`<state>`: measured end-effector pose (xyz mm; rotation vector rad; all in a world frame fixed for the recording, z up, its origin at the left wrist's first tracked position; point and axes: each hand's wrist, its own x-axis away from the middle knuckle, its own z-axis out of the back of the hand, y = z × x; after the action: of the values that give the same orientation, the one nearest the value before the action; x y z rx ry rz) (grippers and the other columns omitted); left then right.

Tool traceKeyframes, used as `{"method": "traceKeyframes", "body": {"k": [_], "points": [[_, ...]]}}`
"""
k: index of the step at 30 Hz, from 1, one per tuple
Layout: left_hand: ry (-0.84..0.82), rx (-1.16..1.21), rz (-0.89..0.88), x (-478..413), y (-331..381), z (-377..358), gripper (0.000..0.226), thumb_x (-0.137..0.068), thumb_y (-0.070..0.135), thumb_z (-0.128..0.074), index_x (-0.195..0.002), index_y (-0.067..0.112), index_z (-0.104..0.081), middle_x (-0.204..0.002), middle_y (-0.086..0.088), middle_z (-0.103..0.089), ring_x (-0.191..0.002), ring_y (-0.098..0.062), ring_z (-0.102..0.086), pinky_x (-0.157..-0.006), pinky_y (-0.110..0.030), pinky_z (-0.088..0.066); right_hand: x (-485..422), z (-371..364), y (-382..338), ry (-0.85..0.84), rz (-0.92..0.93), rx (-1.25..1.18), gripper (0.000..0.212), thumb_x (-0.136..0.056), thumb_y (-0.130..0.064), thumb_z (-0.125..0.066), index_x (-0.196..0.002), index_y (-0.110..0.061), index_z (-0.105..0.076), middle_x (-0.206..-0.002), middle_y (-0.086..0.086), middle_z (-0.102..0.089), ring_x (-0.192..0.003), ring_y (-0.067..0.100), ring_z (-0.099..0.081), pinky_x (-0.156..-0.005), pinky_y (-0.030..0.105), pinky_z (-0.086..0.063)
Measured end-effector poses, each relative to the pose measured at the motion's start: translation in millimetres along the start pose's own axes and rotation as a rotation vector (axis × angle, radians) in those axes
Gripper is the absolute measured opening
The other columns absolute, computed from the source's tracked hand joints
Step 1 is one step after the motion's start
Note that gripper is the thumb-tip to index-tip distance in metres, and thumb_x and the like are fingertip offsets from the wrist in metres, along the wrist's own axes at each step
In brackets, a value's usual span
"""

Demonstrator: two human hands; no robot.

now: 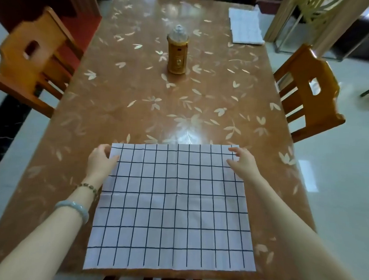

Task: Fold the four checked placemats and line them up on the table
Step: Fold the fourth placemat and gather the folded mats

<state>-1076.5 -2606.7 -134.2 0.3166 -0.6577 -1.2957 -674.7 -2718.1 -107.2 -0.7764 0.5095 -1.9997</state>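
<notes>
one checked placemat point(173, 202) lies open and flat on the desk point(138, 109), white with dark grid lines and with crease lines that cross it. its near edge is close to the near edge of the desk, and both forearms reach along its two sides.

the left hand point(102, 160) is at the far left corner of the placemat. its fingers are curled just outside the edge and its thumb lies on top of the cloth, so it pinches the edge there. the right hand point(242, 162) is at the far right corner, with loosely bent fingers and thumb over the cloth. i cannot tell if it grips the cloth or only touches it. the corner beside it lies flat.

on the left wrist there is a bead bracelet point(88, 186) and, nearer to the elbow, a pale bangle point(73, 209).

well beyond both hands, about between them, a golden bottle point(177, 51) with a clear cap stands upright. far ahead of the right hand a pile of folded pale cloths point(246, 26) lies at the desk corner; their pattern is too blurred to read. a wooden chair point(33, 57) stands outside the left hand, and a second wooden chair point(306, 91) outside the right hand.
</notes>
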Motion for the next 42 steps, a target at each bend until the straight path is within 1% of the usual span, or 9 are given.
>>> {"method": "traceKeyframes", "body": {"k": [4, 10, 16, 23, 29, 34, 36, 40, 42], "points": [[0.073, -0.045, 0.069, -19.6, 3.8, -9.7, 0.045, -0.086, 0.025, -0.065, -0.126, 0.005, -0.054, -0.124, -0.015, -0.057, -0.111, -0.032, -0.055, -0.093, -0.041, -0.045, -50.2, -1.7, 16.9, 0.016, -0.024, 0.188, 0.035, -0.084, -0.013, -0.055, -0.118, -0.008, -0.055, -0.115, 0.016, -0.051, -0.112, 0.032, -0.046, -0.082, 0.032, -0.036], [0.080, -0.063, 0.103, -31.2, 8.5, -15.5, 0.033, -0.086, 0.026, -0.067, -0.112, 0.007, -0.060, -0.106, -0.008, -0.065, -0.094, -0.027, -0.059, -0.077, -0.034, -0.046, -77.9, 6.1, 16.2, -0.089, 0.027, 0.426, 0.035, -0.080, -0.021, -0.062, -0.115, -0.019, -0.056, -0.111, 0.012, -0.047, -0.110, 0.034, -0.040, -0.087, 0.038, -0.035], [0.087, 0.010, 0.075, -30.7, 10.6, -10.7, 0.018, -0.087, 0.023, -0.065, -0.100, 0.010, -0.068, -0.092, -0.004, -0.064, -0.086, -0.022, -0.056, -0.075, -0.029, -0.040, -84.4, 13.0, 6.2, -0.198, 0.004, 0.539, 0.004, -0.082, -0.024, -0.056, -0.078, -0.025, -0.055, -0.086, 0.002, -0.040, -0.099, 0.030, -0.039, -0.081, 0.037, -0.033], [0.077, 0.223, -0.047, -27.5, 14.7, 22.8, 0.013, -0.086, 0.016, -0.068, -0.093, 0.004, -0.068, -0.089, -0.008, -0.065, -0.086, -0.020, -0.058, -0.076, -0.029, -0.042, -69.1, 29.1, -1.5, -0.089, 0.073, 0.170, 0.020, -0.080, -0.008, -0.054, -0.069, -0.019, -0.042, -0.069, -0.002, -0.048, -0.066, 0.017, -0.043, -0.054, 0.025, -0.032], [0.064, 0.332, -0.091, -15.3, 21.0, 64.2, 0.017, -0.084, 0.024, -0.073, -0.095, 0.012, -0.070, -0.085, 0.000, -0.067, -0.072, -0.013, -0.058, -0.065, -0.025, -0.046, -38.4, 52.9, -13.5, 0.080, 0.132, -0.049, 0.039, -0.079, -0.004, -0.060, -0.117, -0.013, -0.059, -0.095, 0.002, -0.064, -0.087, 0.016, -0.059, -0.077, 0.027, -0.047], [-0.104, 0.507, -0.105, 14.2, 9.0, 97.3, 0.015, -0.084, 0.019, -0.072, -0.072, 0.018, -0.063, -0.060, 0.003, -0.065, -0.041, -0.009, -0.041, -0.040, -0.014, -0.033, 8.6, 75.1, -17.3, 0.136, 0.150, -0.039, 0.012, -0.078, -0.005, -0.066, -0.090, -0.005, -0.068, -0.084, 0.012, -0.065, -0.076, 0.018, -0.055, -0.067, 0.026, -0.042], [-0.165, 0.485, -0.094, 29.2, -3.3, 105.9, 0.014, -0.083, 0.016, -0.073, -0.070, 0.018, -0.068, -0.063, -0.005, -0.063, -0.041, -0.008, -0.043, -0.038, -0.012, -0.034, 34.5, 80.3, -15.1, 0.115, 0.131, -0.013, 0.010, -0.079, -0.008, -0.069, -0.089, -0.006, -0.068, -0.082, 0.010, -0.063, -0.071, 0.014, -0.051, -0.061, 0.021, -0.040], [-0.347, 0.369, -0.077, 64.9, -28.8, 119.1, 0.004, -0.081, 0.009, -0.071, -0.084, 0.011, -0.072, -0.054, 0.007, -0.061, -0.043, 0.000, -0.048, -0.042, -0.008, -0.037, 86.9, 78.7, -0.7, 0.006, 0.111, -0.039, 0.004, -0.082, -0.005, -0.067, -0.082, -0.009, -0.067, -0.075, 0.007, -0.062, -0.064, 0.013, -0.051, -0.049, 0.008, -0.040], [-0.407, 0.307, -0.091, 78.8, -44.6, 120.8, 0.010, -0.080, 0.006, -0.072, -0.079, 0.015, -0.075, -0.059, 0.008, -0.065, -0.047, 0.001, -0.047, -0.044, -0.007, -0.035, 108.2, 70.5, 15.1, -0.012, 0.108, -0.040, 0.017, -0.082, -0.003, -0.065, -0.071, -0.017, -0.067, -0.067, 0.005, -0.063, -0.061, 0.015, -0.052, -0.050, 0.010, -0.039]]}}
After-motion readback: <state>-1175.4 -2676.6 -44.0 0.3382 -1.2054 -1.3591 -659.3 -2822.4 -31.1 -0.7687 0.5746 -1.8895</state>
